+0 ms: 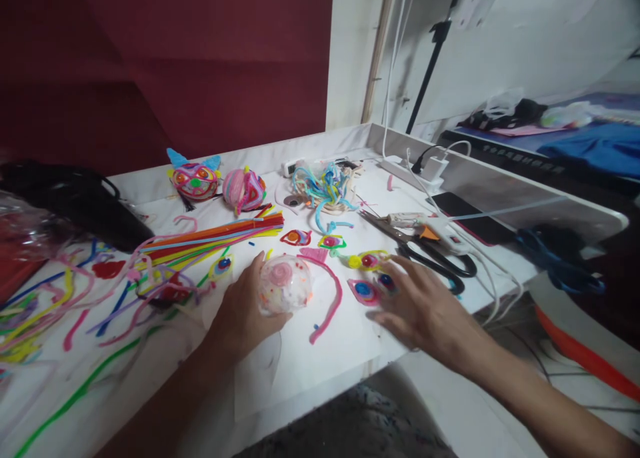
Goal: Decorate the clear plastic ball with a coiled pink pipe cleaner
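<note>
My left hand [245, 311] curls around the side of a clear round ball [284, 285] with a pink coil and coloured specks on it. Over at the right, my right hand [420, 305] reaches down with fingers apart, beside a pink and blue eye-shaped pipe-cleaner piece [363, 291]; another dark blue-centred piece [387, 282] lies partly under its fingers. A yellow and red piece [371, 261] is just beyond the fingertips. Between the hands a curved pink pipe cleaner [334, 298] rests on white paper [300, 371].
Black-handled scissors [415, 241] and a glue gun [445, 231] lie right. Behind are two decorated balls [195, 178] [244, 190] and a tangle of pipe cleaners [327, 185]. Bundled pipe cleaners [215, 235] and loose strands spread left. A phone [470, 218] and cables sit near the right edge.
</note>
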Motion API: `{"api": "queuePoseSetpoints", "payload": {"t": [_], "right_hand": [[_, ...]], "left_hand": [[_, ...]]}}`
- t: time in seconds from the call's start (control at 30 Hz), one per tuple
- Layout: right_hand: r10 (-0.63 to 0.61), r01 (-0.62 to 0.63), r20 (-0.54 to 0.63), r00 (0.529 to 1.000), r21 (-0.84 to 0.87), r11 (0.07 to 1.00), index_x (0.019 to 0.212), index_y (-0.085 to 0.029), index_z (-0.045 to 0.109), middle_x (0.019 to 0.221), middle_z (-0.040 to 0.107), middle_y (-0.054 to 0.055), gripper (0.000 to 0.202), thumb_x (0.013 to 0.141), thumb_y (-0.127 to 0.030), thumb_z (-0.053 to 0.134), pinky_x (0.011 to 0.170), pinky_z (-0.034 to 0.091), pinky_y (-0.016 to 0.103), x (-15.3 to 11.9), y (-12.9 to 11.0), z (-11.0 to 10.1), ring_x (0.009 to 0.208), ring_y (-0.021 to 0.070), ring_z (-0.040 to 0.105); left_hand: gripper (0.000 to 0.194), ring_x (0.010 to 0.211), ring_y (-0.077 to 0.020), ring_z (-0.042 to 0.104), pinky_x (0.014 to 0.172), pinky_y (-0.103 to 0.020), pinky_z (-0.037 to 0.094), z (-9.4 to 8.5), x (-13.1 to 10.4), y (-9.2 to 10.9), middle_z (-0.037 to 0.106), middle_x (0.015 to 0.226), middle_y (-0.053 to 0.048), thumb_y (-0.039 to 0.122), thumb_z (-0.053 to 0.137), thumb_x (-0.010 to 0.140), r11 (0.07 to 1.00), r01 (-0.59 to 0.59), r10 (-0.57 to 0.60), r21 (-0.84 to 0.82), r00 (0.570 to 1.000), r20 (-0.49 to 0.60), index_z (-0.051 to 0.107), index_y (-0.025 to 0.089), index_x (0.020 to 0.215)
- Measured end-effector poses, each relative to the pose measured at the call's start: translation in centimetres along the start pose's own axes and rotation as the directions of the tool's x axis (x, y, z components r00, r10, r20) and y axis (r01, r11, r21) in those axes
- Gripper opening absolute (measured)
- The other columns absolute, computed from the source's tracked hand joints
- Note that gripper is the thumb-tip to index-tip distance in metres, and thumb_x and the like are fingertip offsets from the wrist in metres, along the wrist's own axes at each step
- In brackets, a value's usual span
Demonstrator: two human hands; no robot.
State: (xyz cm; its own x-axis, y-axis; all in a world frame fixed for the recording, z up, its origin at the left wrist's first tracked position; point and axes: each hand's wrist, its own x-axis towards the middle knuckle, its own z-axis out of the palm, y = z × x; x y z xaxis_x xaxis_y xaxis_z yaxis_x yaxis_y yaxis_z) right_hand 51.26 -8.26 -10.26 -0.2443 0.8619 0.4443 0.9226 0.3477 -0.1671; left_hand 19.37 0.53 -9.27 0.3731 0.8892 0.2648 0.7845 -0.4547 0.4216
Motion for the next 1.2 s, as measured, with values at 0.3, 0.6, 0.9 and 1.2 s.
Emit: {"api": "queuePoseSetpoints", "payload": {"t": [0.3,0.6,0.9,1.2], "right_hand": [[-0.176,0.191,0.168,0.97,-0.079,0.978,0.149,-0.024,0.033,0.158,0.012,0.019,0.06,0.099,-0.057,0.035,0.101,0.036,0.066,4.5,0.2,2.9,0.142,0.0421,0.016],[-0.219,0.244,0.229,0.949,-0.086,0.966,0.143,-0.018,0.044,0.152,0.032,0.019,0.053,0.103,-0.049,0.026,0.102,0.037,0.058,9.4,1.9,5.4,0.137,0.0355,0.031],[-0.221,0.248,0.213,0.952,-0.109,0.963,0.138,-0.023,0.05,0.143,0.043,0.016,0.044,0.102,-0.044,0.033,0.095,0.042,0.051,14.5,5.2,6.3,0.125,0.033,0.044],[-0.07,0.087,0.148,0.986,-0.113,0.99,0.128,-0.017,0.057,0.128,0.056,0.012,0.038,0.101,-0.033,0.035,0.095,0.046,0.031,16.3,6.8,3.2,0.111,0.0202,0.058]], "left_hand": [[0.095,0.129,-0.0347,0.052,0.103,-0.049,0.049,0.3,-0.4,-0.2,0.051,0.139,-0.02,0.029,0.075,0.063,0.998,-0.063,0.064,0.027,0.997,-0.051,0.025,0.016,0.143],[0.101,0.124,-0.0354,0.056,0.098,-0.05,0.052,0.7,-0.4,-0.6,0.055,0.136,-0.019,0.022,0.075,0.059,0.994,-0.103,0.105,0.021,0.988,-0.111,0.023,0.019,0.145],[0.099,0.127,-0.0363,0.053,0.101,-0.052,0.05,0.3,-0.4,0.0,0.052,0.138,-0.022,0.023,0.076,0.06,0.995,-0.098,0.099,0.014,0.992,-0.08,0.024,0.015,0.144],[0.106,0.129,-0.0355,0.051,0.104,-0.052,0.047,0.8,-0.3,-0.7,0.05,0.141,-0.02,0.023,0.078,0.058,0.997,-0.073,0.069,-0.038,0.994,-0.09,0.02,0.018,0.147]]}}
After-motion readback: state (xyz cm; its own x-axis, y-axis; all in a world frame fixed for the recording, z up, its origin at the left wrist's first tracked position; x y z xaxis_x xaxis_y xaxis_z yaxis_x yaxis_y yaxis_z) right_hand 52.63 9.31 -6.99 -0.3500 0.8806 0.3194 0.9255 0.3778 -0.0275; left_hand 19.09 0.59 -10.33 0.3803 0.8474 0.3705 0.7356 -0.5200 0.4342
